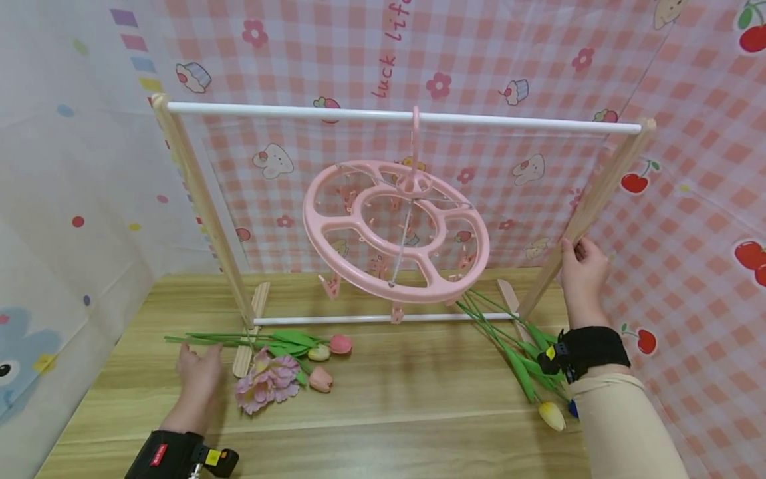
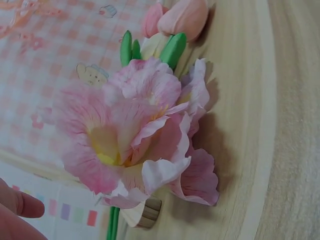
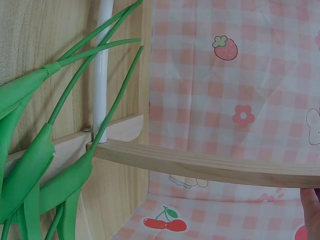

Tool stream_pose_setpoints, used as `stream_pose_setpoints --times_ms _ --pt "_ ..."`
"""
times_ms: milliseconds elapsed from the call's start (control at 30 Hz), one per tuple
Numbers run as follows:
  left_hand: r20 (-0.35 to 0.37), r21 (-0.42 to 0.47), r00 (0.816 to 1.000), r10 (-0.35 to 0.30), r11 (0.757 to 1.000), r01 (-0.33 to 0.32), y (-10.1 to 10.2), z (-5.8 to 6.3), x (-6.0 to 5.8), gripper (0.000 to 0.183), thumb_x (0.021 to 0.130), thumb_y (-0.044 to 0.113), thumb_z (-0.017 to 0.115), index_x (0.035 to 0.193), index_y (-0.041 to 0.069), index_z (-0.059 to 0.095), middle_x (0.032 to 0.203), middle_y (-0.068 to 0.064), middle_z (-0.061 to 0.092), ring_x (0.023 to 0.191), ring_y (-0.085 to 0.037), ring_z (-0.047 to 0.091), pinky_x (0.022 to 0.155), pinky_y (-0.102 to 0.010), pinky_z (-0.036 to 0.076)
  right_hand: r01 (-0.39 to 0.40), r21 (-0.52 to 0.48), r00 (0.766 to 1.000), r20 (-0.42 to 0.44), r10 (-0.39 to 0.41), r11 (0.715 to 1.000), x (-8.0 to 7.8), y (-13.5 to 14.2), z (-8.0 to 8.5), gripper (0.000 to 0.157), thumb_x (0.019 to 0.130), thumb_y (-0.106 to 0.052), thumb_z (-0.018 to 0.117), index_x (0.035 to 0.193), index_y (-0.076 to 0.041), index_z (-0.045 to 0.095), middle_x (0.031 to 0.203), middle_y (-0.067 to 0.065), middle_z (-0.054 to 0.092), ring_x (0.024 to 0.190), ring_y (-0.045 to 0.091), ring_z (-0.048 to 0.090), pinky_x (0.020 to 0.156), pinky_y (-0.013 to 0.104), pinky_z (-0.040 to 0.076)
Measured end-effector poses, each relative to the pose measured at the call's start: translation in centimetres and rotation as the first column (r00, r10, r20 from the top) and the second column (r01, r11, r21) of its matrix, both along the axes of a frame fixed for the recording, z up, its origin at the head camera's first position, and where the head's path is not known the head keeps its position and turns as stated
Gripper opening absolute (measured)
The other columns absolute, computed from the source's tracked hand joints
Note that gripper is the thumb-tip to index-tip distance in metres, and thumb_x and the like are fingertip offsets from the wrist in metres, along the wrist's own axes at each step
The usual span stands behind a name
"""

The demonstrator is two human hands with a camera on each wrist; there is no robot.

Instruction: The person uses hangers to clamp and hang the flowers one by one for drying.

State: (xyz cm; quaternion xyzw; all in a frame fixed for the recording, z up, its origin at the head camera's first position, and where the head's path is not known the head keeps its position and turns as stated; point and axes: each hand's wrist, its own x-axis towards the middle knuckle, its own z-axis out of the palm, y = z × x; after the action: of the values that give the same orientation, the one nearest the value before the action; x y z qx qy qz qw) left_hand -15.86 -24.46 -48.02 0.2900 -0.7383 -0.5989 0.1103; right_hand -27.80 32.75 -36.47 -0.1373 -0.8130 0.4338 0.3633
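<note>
Pink plastic, the round clip hanger (image 1: 359, 216) hangs by its hook from the white top bar (image 1: 287, 112) of the wooden stand (image 1: 199, 196); the right hand (image 1: 585, 269) grips the right post (image 1: 604, 191), thumb and fingers about it; yellow tulip (image 1: 552, 416) and blue bloom lie near that forearm. Near the left foot (image 1: 242, 361), the left hand (image 1: 200, 372) is relaxed, thumb apart from fingers, at the stems of the pink tulip (image 1: 341, 344), though I can't tell whether it touches them; a ruffled mauve flower (image 1: 267, 382) lies just beside.

Cloth-screened work area, room type unclear | pink gingham sheet (image 1: 479, 46) | white dotted sheet (image 1: 108, 159) | woodgrain tabletop (image 1: 419, 386)
</note>
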Motion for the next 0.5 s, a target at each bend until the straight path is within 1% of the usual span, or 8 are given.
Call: stream_pose_setpoints --times_ms 100,200,267,333,367,433,500 --pt "0.017 0.101 1.0 0.006 0.995 -0.007 -0.3 -0.1 -0.3 0.08 0.093 0.018 0.044 0.143 -0.008 -0.012 0.146 -0.034 -0.008 0.133 -0.041 -0.002 0.111 -0.043 0.004 -0.013 -0.022 1.0 0.015 0.014 1.0 0.0 0.0 0.0 0.037 0.093 -0.027 0.055 0.118 -0.002 0.063 0.111 0.017 0.063 0.093 0.009 0.061 0.082 0.019 0.049" --pt "0.029 0.224 1.0 0.0 0.975 -0.006 -0.5 0.0 -0.6 0.081 0.095 0.019 0.041 0.141 -0.007 -0.02 0.146 -0.029 -0.017 0.133 -0.036 -0.005 0.111 -0.04 0.003 -0.014 -0.014 1.0 0.013 0.015 1.0 0.0 0.0 0.1 0.036 0.093 -0.027 0.055 0.117 -0.001 0.063 0.109 0.017 0.064 0.092 0.009 0.061 0.081 0.019 0.049" --pt "0.045 0.285 0.999 -0.006 0.959 -0.008 -0.6 0.0 -0.7 0.082 0.095 0.021 0.04 0.14 -0.005 -0.024 0.147 -0.026 -0.021 0.133 -0.033 -0.002 0.111 -0.039 0.005 -0.01 -0.002 1.0 0.005 0.01 1.0 0.0 -0.1 0.0 0.035 0.093 -0.026 0.055 0.115 0.0 0.064 0.107 0.017 0.064 0.089 0.007 0.061 0.079 0.018 0.05" --pt "0.051 0.328 0.999 -0.012 0.944 -0.006 -0.7 0.1 -0.8 0.082 0.096 0.022 0.038 0.139 -0.004 -0.026 0.147 -0.024 -0.018 0.131 -0.031 0.007 0.111 -0.038 0.009 -0.004 0.008 1.0 -0.003 0.004 1.0 0.0 -0.1 0.0 0.034 0.093 -0.026 0.056 0.113 0.0 0.065 0.105 0.017 0.065 0.086 0.005 0.06 0.078 0.017 0.05" --pt "0.055 0.337 0.998 -0.012 0.942 -0.007 -0.8 0.1 -0.9 0.082 0.096 0.022 0.038 0.14 -0.004 -0.026 0.148 -0.025 -0.016 0.129 -0.032 0.015 0.11 -0.037 0.012 -0.007 -0.001 1.0 -0.004 0.007 1.0 0.0 -0.1 0.0 0.034 0.093 -0.026 0.056 0.113 0.0 0.065 0.106 0.018 0.064 0.086 0.004 0.06 0.078 0.017 0.05" --pt "0.065 0.355 0.998 -0.015 0.935 -0.01 -0.8 0.1 -1.0 0.081 0.096 0.022 0.037 0.14 -0.004 -0.026 0.148 -0.025 -0.01 0.117 -0.024 0.036 0.107 -0.034 0.02 -0.012 -0.01 1.0 -0.004 0.012 1.0 0.0 -0.1 0.1 0.035 0.093 -0.026 0.056 0.114 0.0 0.065 0.106 0.017 0.064 0.087 0.005 0.06 0.078 0.017 0.05" --pt "0.067 0.369 0.998 -0.02 0.929 -0.006 -0.7 0.2 -1.1 0.079 0.096 0.022 0.035 0.14 -0.004 -0.026 0.148 -0.026 -0.004 0.097 -0.013 0.049 0.102 -0.032 0.026 -0.02 -0.029 1.0 -0.001 0.02 0.999 0.0 -0.1 0.1 0.035 0.093 -0.025 0.056 0.116 0.0 0.064 0.108 0.017 0.064 0.09 0.006 0.06 0.08 0.018 0.049"
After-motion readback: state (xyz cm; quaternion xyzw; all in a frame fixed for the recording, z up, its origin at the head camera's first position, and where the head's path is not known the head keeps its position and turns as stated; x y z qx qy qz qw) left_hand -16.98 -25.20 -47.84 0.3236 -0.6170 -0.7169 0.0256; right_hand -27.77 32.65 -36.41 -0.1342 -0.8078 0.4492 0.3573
